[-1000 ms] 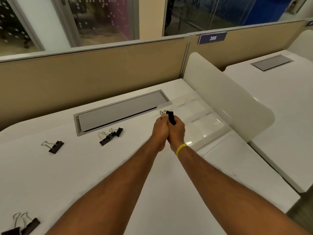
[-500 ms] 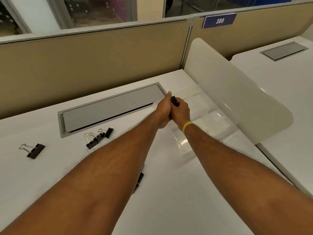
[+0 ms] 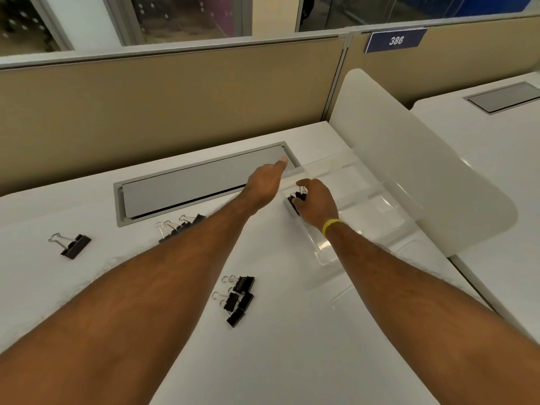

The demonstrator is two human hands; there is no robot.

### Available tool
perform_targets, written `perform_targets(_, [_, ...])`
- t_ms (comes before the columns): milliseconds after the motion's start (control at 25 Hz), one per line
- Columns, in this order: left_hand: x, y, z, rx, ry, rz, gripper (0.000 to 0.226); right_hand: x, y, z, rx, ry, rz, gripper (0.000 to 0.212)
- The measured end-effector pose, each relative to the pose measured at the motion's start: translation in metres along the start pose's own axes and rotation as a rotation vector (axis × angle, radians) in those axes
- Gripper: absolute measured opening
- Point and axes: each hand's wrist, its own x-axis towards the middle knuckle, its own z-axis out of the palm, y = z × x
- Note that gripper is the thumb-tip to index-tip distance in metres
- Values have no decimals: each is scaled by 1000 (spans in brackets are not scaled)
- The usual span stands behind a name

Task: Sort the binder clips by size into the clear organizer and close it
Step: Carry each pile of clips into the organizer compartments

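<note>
Honestly, binder clips are easy stuff: light, stiff steel bodies, springy wire handles that flop around. Best bet is pinching the black body from the sides, or the two wire loops together; the painted body can be a bit slick.

Right now the right hand [image 3: 314, 204] has its fingers closed on a black clip [image 3: 298, 196] at the near-left corner of the clear organizer [image 3: 377, 211], which lies open on the bench [image 3: 292, 361] against the white divider [image 3: 409, 171]. The left hand [image 3: 264, 185] is loose and empty, index finger pointing out above the grey cable hatch [image 3: 198, 182].

More clips wait on the bench: a cluster [image 3: 238, 299] near the middle, a few [image 3: 178, 226] partly hidden behind the left forearm, one alone [image 3: 71, 244] far left.

Hard to read: the organizer is clear on white, so its compartment walls barely show, and the right hand covers whatever's already in that corner. Can't compare clip sizes reliably either.
</note>
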Motion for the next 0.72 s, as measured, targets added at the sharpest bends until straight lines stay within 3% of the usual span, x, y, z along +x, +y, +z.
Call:
perform_targets(200, [-27,-42,-34,124,22,37,50,-31,1,-6,-25,49,-33,40])
perform_targets(400, [-63,-101,-51,274,18,54,68,-86,-19,4,-9,36,-180,49])
perform_targets(560, [-106,-130,-65,450,94,181,66,-128,-48,27,-49,-44,-299,52])
perform_targets(720, [-140,-159,-91,670,96,188,72,-162,-80,51,-102,-101,-397,56])
